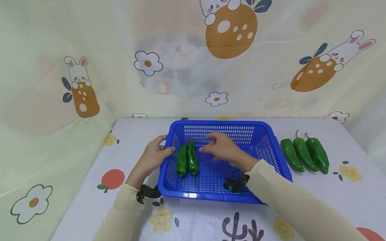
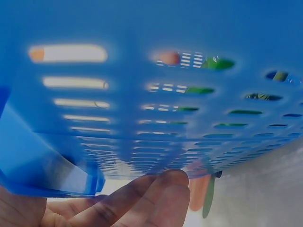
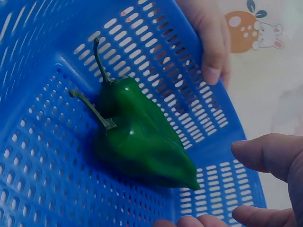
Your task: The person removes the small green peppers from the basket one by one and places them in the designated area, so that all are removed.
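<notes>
Two green peppers (image 1: 193,159) lie side by side at the left end of a blue plastic basket (image 1: 224,197); their stems point toward the near side. My left hand (image 1: 153,154) grips the basket's left rim, thumb over the edge and fingers outside against the slotted wall. Inside the basket, to the right of the peppers, my right hand (image 1: 221,147) hovers with thumb and fingers apart and nothing between them. The right wrist view shows both peppers (image 3: 142,146) close up, the right fingers (image 3: 270,151) beside their tips.
Three more green peppers (image 1: 304,155) lie in a row on the patterned tablecloth (image 1: 199,221), just right of the basket. A cream cloth (image 1: 181,83) with printed rabbits hangs behind the table. Black wrist cameras (image 1: 236,183) sit on both wrists.
</notes>
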{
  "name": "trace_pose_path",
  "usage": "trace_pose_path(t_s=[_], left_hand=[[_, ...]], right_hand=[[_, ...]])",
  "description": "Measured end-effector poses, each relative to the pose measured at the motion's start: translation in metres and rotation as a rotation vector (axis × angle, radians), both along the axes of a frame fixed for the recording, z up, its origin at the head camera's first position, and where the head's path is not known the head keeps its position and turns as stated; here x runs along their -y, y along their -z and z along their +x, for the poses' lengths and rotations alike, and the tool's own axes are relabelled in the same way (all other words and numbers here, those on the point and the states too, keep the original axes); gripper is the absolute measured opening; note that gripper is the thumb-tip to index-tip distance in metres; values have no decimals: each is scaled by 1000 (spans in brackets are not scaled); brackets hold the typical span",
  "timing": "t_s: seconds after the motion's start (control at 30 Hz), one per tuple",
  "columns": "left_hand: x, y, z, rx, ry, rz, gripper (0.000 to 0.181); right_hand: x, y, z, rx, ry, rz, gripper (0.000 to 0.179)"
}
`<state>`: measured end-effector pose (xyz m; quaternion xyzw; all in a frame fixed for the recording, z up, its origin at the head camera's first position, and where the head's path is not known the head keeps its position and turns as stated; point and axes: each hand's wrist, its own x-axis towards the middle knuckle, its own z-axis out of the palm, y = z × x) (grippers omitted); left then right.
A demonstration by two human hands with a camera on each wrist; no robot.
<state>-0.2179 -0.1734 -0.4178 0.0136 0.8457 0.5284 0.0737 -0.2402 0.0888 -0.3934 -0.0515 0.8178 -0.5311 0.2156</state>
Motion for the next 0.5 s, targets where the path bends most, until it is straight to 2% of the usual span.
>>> trace_pose_path(t_s=[0.3,0.5], left_hand=[[-1,-3,1,0,5,3,61],[-1,-3,3,3,8,2,61]], right_hand=[[17,7,-6,105,-46,20,76],[26,12,-8,127,-54,45,76]])
